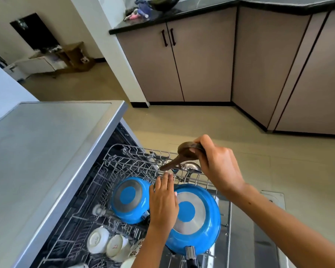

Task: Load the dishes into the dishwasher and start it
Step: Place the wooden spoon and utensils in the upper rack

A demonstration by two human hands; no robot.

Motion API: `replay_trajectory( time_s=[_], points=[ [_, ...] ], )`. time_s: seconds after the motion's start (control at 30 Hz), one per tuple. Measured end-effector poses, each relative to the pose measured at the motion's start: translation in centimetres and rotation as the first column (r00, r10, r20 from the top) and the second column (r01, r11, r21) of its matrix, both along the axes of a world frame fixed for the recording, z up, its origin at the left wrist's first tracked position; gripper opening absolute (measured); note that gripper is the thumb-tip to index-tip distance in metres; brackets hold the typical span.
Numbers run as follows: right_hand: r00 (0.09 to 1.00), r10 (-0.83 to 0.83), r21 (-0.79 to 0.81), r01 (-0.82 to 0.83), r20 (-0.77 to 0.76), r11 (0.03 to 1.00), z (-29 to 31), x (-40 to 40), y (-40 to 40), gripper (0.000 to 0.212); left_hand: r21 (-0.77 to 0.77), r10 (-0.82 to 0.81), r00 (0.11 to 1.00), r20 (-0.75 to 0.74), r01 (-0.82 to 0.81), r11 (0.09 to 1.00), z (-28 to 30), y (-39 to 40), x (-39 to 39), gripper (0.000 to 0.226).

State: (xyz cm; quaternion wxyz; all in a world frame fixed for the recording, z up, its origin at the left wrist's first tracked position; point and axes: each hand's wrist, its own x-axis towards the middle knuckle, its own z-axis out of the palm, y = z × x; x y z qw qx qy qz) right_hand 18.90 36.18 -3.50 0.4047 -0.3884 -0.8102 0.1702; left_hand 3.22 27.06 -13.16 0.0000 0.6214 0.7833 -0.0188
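A wooden spoon (179, 154) is gripped by the right hand (219, 163), handle angled down toward the rack (124, 161); flat left hand (163, 202) nearer

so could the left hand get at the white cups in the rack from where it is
Probably yes. The left hand lies open over the blue pans, holding nothing, and the white cups sit upside down, uncovered, in the rack just beside its forearm, with nothing between them.
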Motion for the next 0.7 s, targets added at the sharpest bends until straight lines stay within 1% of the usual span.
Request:
replay_trajectory(
  time_s=[0.07,0.2,0.3,0.37,0.5,0.63,0.7],
  points=[
    [1.000,0.006,0.032,-0.007,0.011,0.999,0.5,-0.5,0.5,0.013,0.010,-0.019,1.000,-0.002,0.019,1.000,0.2,0.5,-0.4,0.065],
    [1.000,-0.006,0.076,0.008,-0.018,0.997,1.7,-0.9,1.2,0.013,-0.040,0.002,1.000,0.020,-0.001,0.999,-0.2,0.9,-1.3,0.073],
    [0.999,-0.008,0.080,0.012,-0.050,0.997,2.2,-1.8,1.9,0.009,-0.095,0.005,0.996,0.092,0.003,0.995,0.0,1.1,-1.4,0.066],
    [0.999,0.006,0.085,-0.002,-0.041,0.996,2.1,-2.9,2.5,0.009,-0.085,0.010,0.995,0.099,-0.002,0.996,0.0,1.3,-1.6,0.062],
    [0.997,0.056,0.128,-0.063,0.057,0.990,1.3,-5.6,3.1,0.007,-0.149,0.012,0.998,0.060,-0.003,0.989,0.9,2.0,-1.9,0.063],
    [0.983,0.079,0.115,-0.098,0.166,0.988,0.2,-7.6,3.7,0.006,-0.064,0.020,0.995,0.102,-0.014,0.998,0.9,2.4,-2.3,0.056],
    [0.978,0.079,0.102,-0.100,0.194,0.990,-0.1,-8.4,4.1,0.006,-0.063,0.019,0.993,0.119,-0.012,0.998,0.9,2.4,-2.3,0.055]
  ],
)
